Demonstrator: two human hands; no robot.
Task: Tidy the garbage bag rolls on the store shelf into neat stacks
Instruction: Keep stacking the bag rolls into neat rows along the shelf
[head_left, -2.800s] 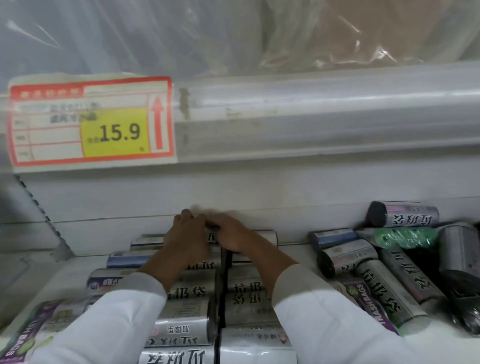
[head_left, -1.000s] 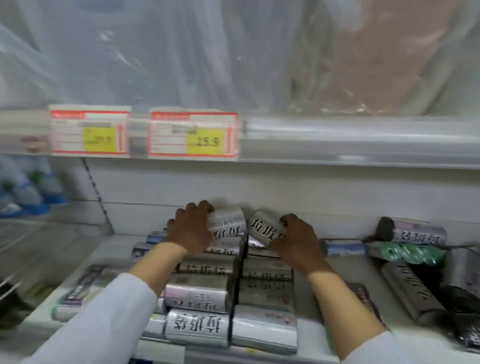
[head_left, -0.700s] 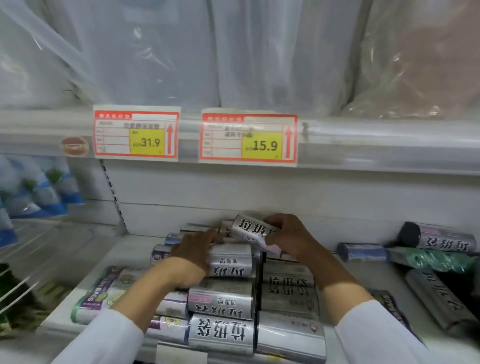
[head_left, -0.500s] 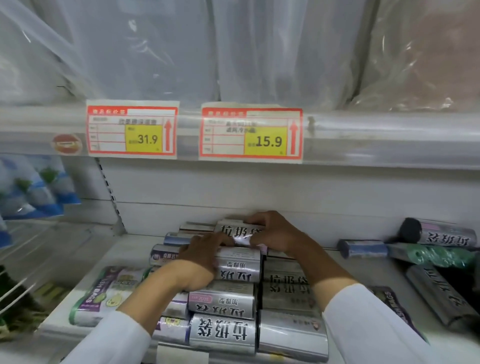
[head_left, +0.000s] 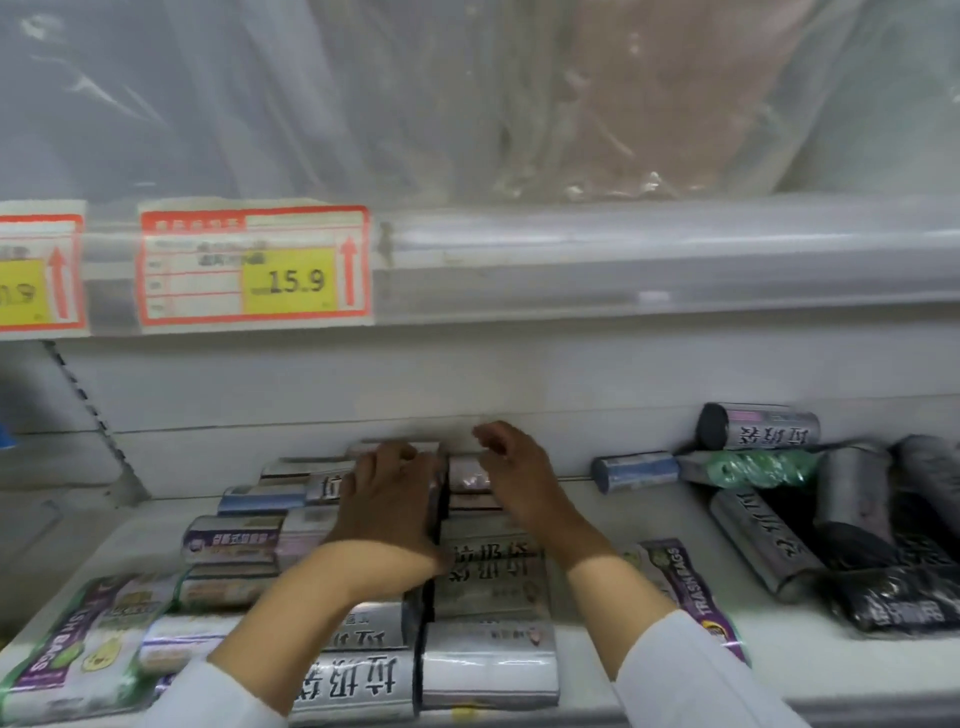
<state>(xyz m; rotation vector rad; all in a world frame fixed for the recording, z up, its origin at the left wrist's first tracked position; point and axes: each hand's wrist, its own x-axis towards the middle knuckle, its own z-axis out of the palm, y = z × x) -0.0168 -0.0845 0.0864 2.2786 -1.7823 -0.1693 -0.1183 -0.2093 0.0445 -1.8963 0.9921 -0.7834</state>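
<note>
- My left hand (head_left: 387, 512) lies flat, fingers spread, pressing on the back rolls of the left stack of silver garbage bag rolls (head_left: 358, 680); it clasps nothing.
- My right hand (head_left: 519, 478) hovers at the back of the right stack (head_left: 488, 662), fingers loosely curled and apart, just over a small silver roll (head_left: 467, 474) at the rear; I cannot tell whether they touch it.
- Both stacks run from the shelf (head_left: 675, 525) front towards the back wall, each roll's long axis lying left to right.
- The untidy rolls (head_left: 758, 540) lie well off to my right, several tilted or pointing front to back, one dark-ended roll (head_left: 758, 427) perched on top.
- My right hand is nearer to them, so I judge it should reach there and turn each roll crosswise.
</note>
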